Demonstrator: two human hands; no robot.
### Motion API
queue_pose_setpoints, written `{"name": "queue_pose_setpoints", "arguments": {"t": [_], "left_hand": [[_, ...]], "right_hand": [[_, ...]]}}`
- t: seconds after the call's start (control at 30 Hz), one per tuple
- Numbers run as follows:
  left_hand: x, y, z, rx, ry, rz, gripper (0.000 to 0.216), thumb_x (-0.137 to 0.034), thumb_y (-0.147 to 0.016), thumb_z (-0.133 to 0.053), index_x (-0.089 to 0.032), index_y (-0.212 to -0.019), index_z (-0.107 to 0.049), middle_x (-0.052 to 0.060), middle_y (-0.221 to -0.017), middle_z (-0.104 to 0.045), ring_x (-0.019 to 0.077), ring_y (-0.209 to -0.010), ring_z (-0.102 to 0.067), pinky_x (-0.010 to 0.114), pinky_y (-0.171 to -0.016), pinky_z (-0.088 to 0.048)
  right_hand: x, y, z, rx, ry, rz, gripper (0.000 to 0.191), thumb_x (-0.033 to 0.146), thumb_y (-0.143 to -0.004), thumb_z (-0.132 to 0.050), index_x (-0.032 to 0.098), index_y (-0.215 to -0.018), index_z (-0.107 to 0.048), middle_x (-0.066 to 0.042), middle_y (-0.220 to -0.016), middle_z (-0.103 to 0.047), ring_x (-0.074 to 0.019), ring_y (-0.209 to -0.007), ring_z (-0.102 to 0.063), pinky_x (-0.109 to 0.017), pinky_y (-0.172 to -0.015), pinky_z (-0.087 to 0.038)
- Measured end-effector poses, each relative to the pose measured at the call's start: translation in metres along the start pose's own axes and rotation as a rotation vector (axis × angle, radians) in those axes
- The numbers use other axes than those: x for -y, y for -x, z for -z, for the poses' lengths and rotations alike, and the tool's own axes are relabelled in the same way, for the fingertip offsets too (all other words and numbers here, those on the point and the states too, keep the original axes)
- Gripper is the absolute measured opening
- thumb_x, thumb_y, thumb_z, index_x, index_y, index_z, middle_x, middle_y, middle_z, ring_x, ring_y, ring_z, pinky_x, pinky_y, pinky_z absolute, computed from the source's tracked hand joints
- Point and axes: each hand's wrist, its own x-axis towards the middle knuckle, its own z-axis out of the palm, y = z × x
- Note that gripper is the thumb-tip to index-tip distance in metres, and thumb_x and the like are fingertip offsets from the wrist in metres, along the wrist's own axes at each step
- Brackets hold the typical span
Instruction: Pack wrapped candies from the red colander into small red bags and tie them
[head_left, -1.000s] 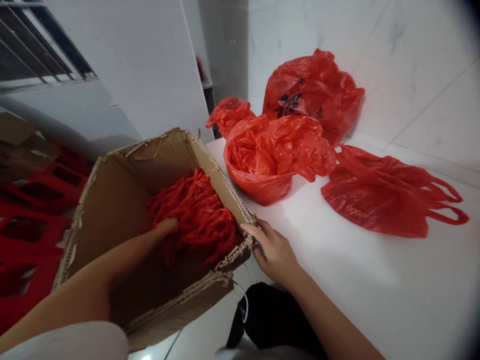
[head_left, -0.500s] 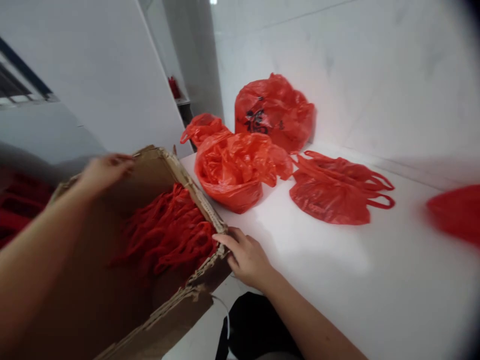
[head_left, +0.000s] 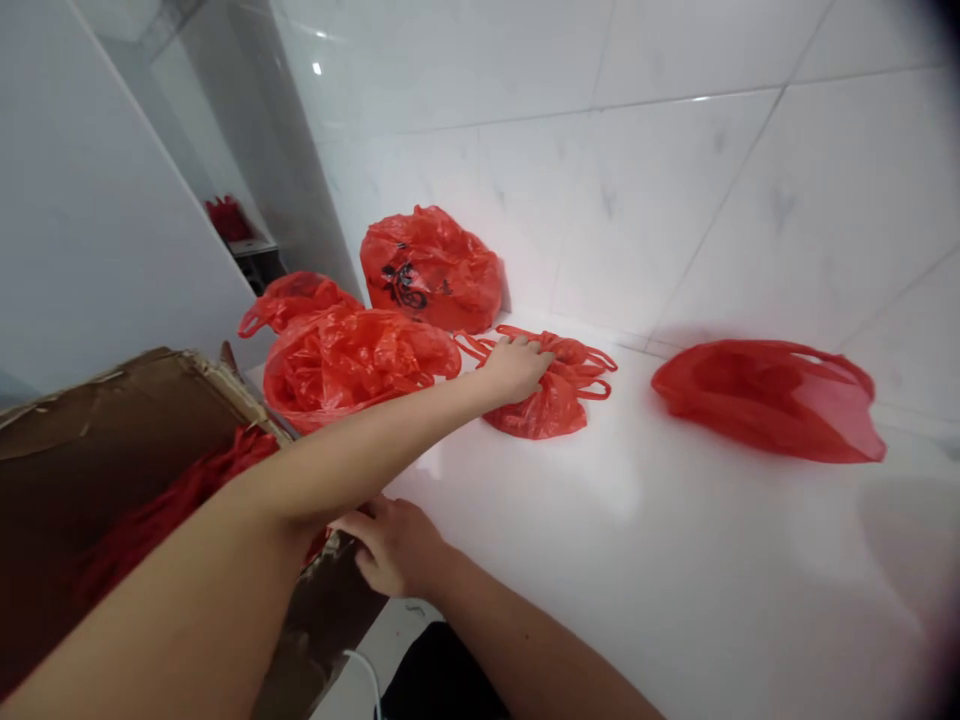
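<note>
My left hand [head_left: 516,370] reaches across the white surface, its fingers curled over a flat, crumpled red plastic bag [head_left: 547,415] with loop handles. Close to the box corner, my right hand [head_left: 397,548] is closed on the edge of the cardboard box [head_left: 97,415]. Inside the box lies a heap of dark red bags [head_left: 184,495], partly hidden behind my left forearm. Left of my left hand sits an open red bag [head_left: 352,360] stuffed with crumpled plastic.
A full red bag [head_left: 431,275] with black print stands against the tiled wall [head_left: 675,180]. Another red bag [head_left: 765,400] lies farther right on the white surface [head_left: 600,570]. A pale panel [head_left: 97,220] rises behind the box.
My left hand has left the far side of the box, crossed over to the right and come down on the flat red bag. My right hand stays at the box edge. The view has turned right.
</note>
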Motion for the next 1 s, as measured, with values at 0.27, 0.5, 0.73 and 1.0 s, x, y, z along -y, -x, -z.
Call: {"name": "queue_pose_setpoints", "arguments": {"t": [0.27, 0.5, 0.73, 1.0], "left_hand": [[0.015, 0.006, 0.026, 0.115, 0.176, 0.038, 0.019, -0.031, -0.093, -0.053, -0.015, -0.1, -0.062, 0.005, -0.096, -0.066, 0.0163, -0.084, -0.063, 0.034, -0.076, -0.054], [0.032, 0.098, 0.085, -0.089, 0.679, 0.252, 0.017, -0.027, -0.098, -0.038, -0.019, -0.098, -0.053, 0.0, -0.084, -0.064, 0.013, -0.079, -0.066, 0.028, -0.07, -0.053], [0.083, 0.26, 0.134, -0.143, 1.12, 0.739, 0.027, -0.033, -0.084, -0.059, -0.019, -0.107, -0.058, -0.002, -0.091, -0.066, 0.016, -0.085, -0.064, 0.032, -0.075, -0.051], [0.159, 0.392, 0.053, 0.225, 0.643, 1.17, 0.027, -0.044, -0.083, -0.06, -0.018, -0.091, -0.064, -0.004, -0.084, -0.07, 0.0131, -0.082, -0.064, 0.026, -0.075, -0.052]], "right_hand": [[-0.002, 0.001, 0.004, 0.033, -0.013, -0.013, 0.061, 0.021, -0.083, -0.05, 0.036, -0.141, -0.037, -0.005, -0.13, -0.05, -0.0188, -0.098, -0.059, -0.032, -0.086, -0.049], [-0.002, 0.004, 0.006, 0.044, -0.049, -0.003, 0.066, 0.012, -0.082, -0.048, 0.033, -0.143, -0.036, -0.008, -0.128, -0.049, -0.0188, -0.098, -0.058, -0.033, -0.084, -0.049], [-0.005, 0.004, -0.001, 0.038, -0.056, -0.019, 0.053, 0.013, -0.084, -0.047, 0.025, -0.135, -0.049, -0.01, -0.125, -0.053, -0.0214, -0.095, -0.059, -0.037, -0.085, -0.049], [-0.004, 0.005, -0.002, 0.026, -0.093, -0.022, 0.061, 0.007, -0.084, -0.045, 0.031, -0.14, -0.042, -0.009, -0.129, -0.049, -0.0188, -0.096, -0.057, -0.038, -0.087, -0.048]]}}
